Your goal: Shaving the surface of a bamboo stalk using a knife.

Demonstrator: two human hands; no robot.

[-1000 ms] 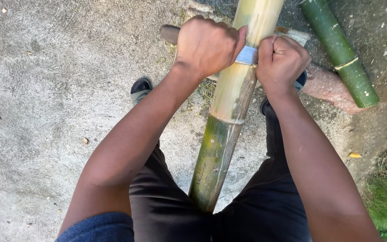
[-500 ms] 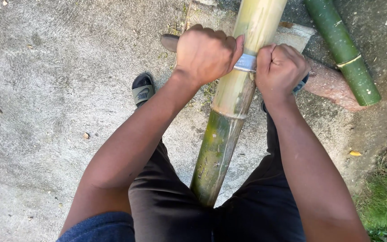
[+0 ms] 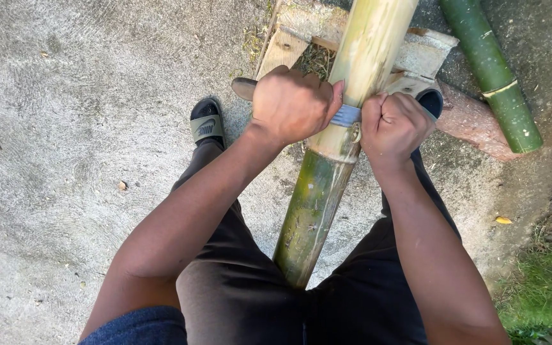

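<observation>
The bamboo pole (image 3: 346, 121) ran between your legs, its far end resting on a wooden block (image 3: 289, 48) on the concrete. You had a drawknife blade (image 3: 346, 115) laid across it, your left hand (image 3: 292, 102) and right hand (image 3: 394, 124) each clenched around a handle either side. A green bamboo piece (image 3: 493, 70) lay apart to the right, a sandal (image 3: 206, 122) left.

A thick bamboo pole (image 3: 333, 153) slants from 6 o'clock up to 12 o'clock, green below and pale yellow above. A grey blade (image 3: 346, 115) (handles hidden) lies across it, touching a node.
</observation>
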